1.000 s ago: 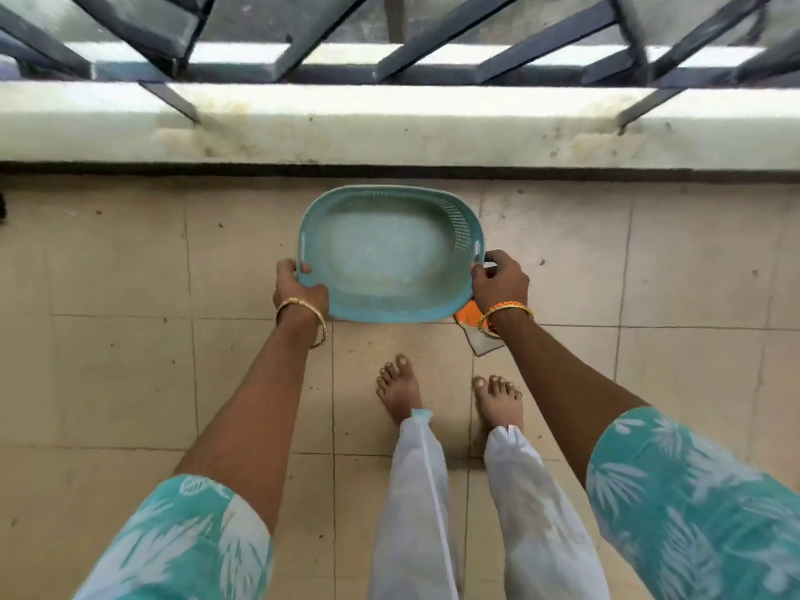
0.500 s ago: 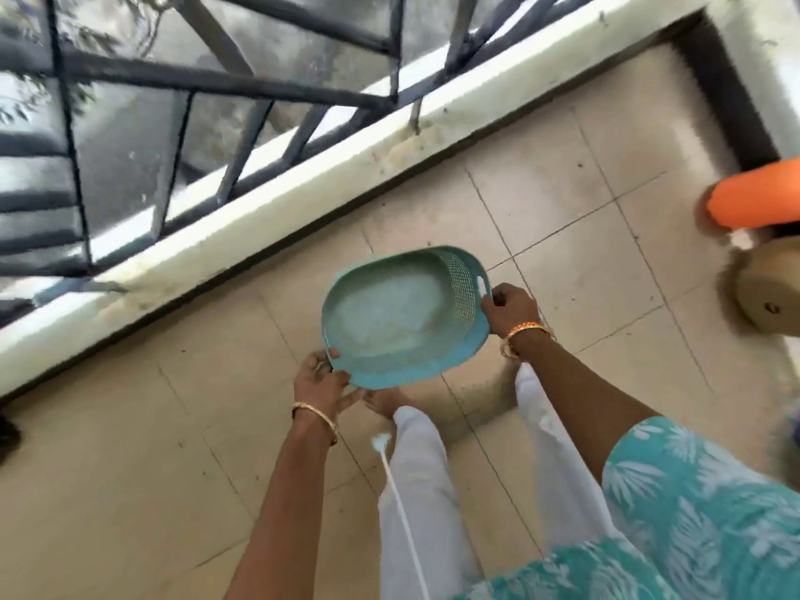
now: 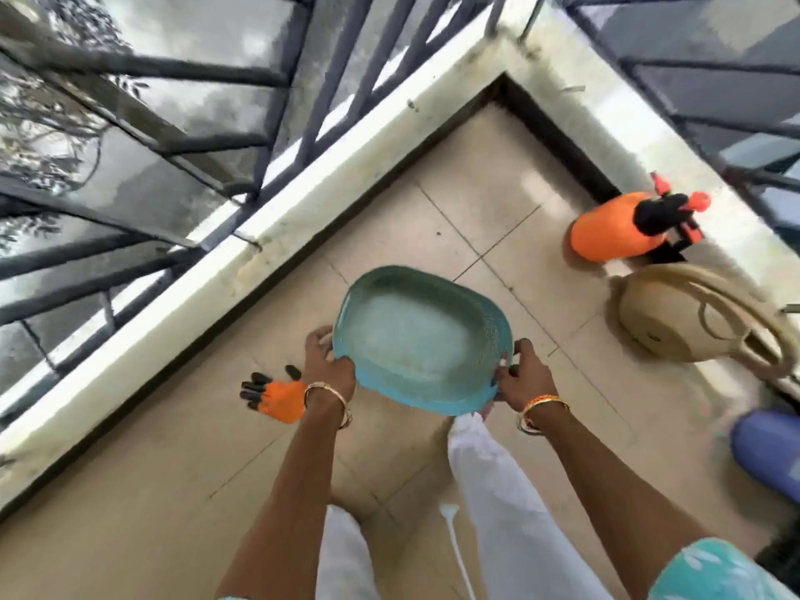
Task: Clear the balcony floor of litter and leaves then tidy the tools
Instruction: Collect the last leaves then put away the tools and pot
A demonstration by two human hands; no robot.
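I hold a teal plastic basket (image 3: 415, 339) level above the tiled balcony floor (image 3: 164, 461). Its inside looks empty. My left hand (image 3: 327, 365) grips the basket's left rim, thumb over the edge. Gripping the right rim is my right hand (image 3: 519, 376), fingers curled round it. An orange gardening glove with black claw tips (image 3: 275, 394) lies on the floor just left of my left wrist.
An orange pressure sprayer (image 3: 623, 227) stands by the right parapet (image 3: 640, 136). Beside it sits a beige watering can (image 3: 688, 318), and a purple container (image 3: 770, 452) is at the right edge. A low wall with dark railing (image 3: 268, 236) runs along the left into the corner.
I have turned to the right with the basket, still held in both hands. The balcony corner, sprayer, watering can and glove have come into view.
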